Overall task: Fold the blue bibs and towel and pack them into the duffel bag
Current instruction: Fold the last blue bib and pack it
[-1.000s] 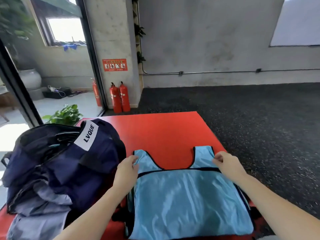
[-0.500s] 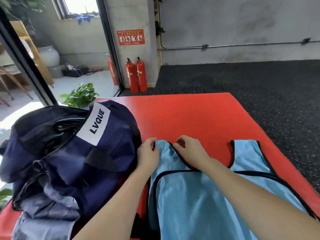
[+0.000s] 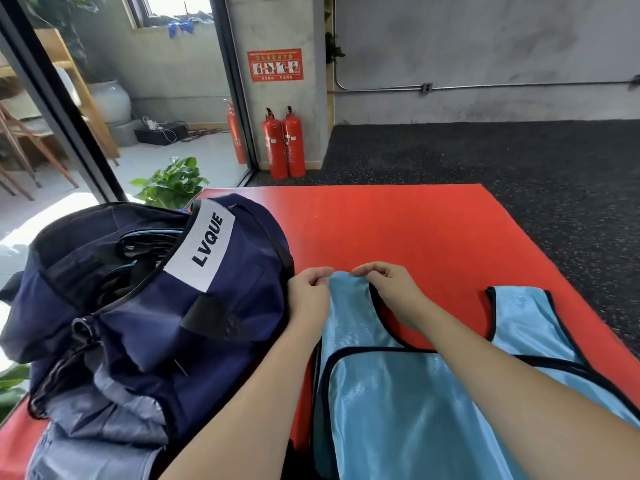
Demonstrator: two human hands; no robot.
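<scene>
A light blue bib [image 3: 398,403] with black trim lies flat on the red mat [image 3: 398,230], its two shoulder straps pointing away from me. My left hand [image 3: 308,299] pinches the outer edge of the left strap at its top. My right hand [image 3: 391,289] pinches the same strap's top from the inner side, my forearm crossing the bib. The right strap [image 3: 519,313] lies free. The navy duffel bag [image 3: 138,306] with a white LVQUE label stands open on the left, touching my left hand; dark and blue fabric shows inside.
Two red fire extinguishers [image 3: 284,143] stand by the concrete pillar beyond the mat. A potted plant [image 3: 169,183] sits behind the bag. Dark speckled floor [image 3: 519,161] surrounds the mat on the right and far side. A glass wall runs along the left.
My right hand left the right strap and crossed over to the left strap, beside my left hand. The view swung left and down, then held.
</scene>
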